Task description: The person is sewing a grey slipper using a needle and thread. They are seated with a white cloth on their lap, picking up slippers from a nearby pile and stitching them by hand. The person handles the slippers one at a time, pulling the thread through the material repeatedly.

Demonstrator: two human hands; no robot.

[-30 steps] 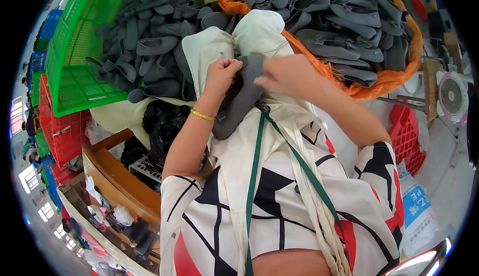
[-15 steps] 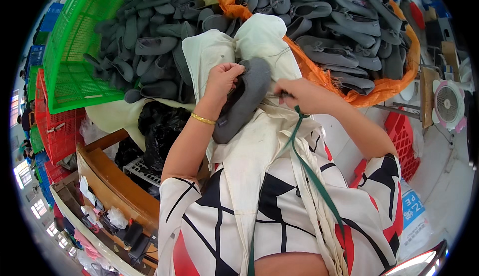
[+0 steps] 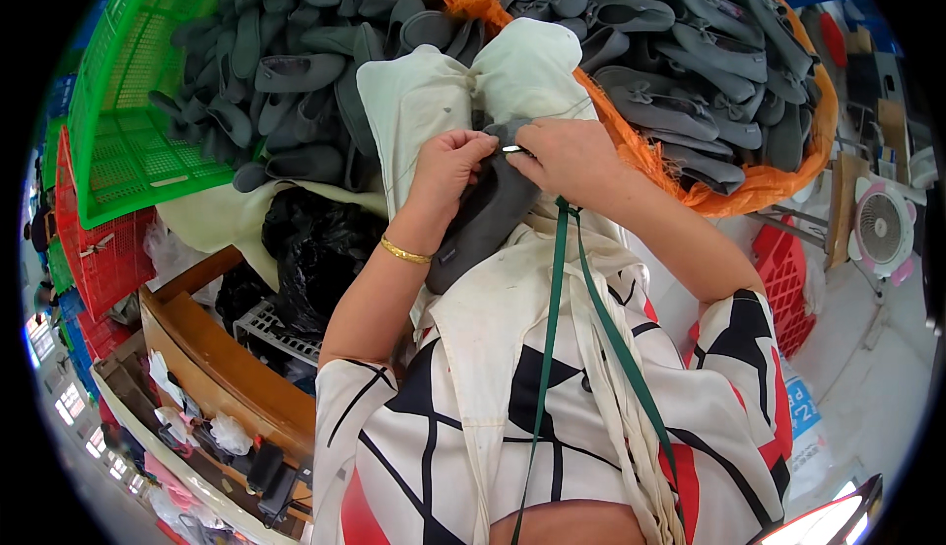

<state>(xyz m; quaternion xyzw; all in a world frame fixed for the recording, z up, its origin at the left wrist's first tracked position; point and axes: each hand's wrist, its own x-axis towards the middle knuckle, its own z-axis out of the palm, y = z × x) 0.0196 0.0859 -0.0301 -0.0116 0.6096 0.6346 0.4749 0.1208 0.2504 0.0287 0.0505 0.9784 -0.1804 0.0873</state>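
Observation:
A grey slip-on shoe (image 3: 480, 218) rests over my lap, on the pale cloth covering (image 3: 414, 102) my legs, with its toe end away from me. My left hand (image 3: 445, 169), closed in a pinch, grips the shoe's upper edge near the toe. My right hand (image 3: 572, 159) is closed around thread snips (image 3: 511, 149); only a shiny bit of metal shows past the fingers, right by the left fingertips. A green ribbon (image 3: 558, 284) hangs from beneath the right hand down toward my waist. Both hands cover most of the shoe's toe.
Many grey shoes fill a green plastic basket (image 3: 128, 166) at the far left and an orange sack (image 3: 826, 141) at the far right. A black plastic bag (image 3: 310, 249) and a wooden drawer unit (image 3: 222, 348) are at my left. A fan (image 3: 880, 220) stands at the right.
My right hand has moved left and up to the shoe's toe, and metal now shows at its fingertips. The ribbon swung left with it. My left hand still pinches the shoe.

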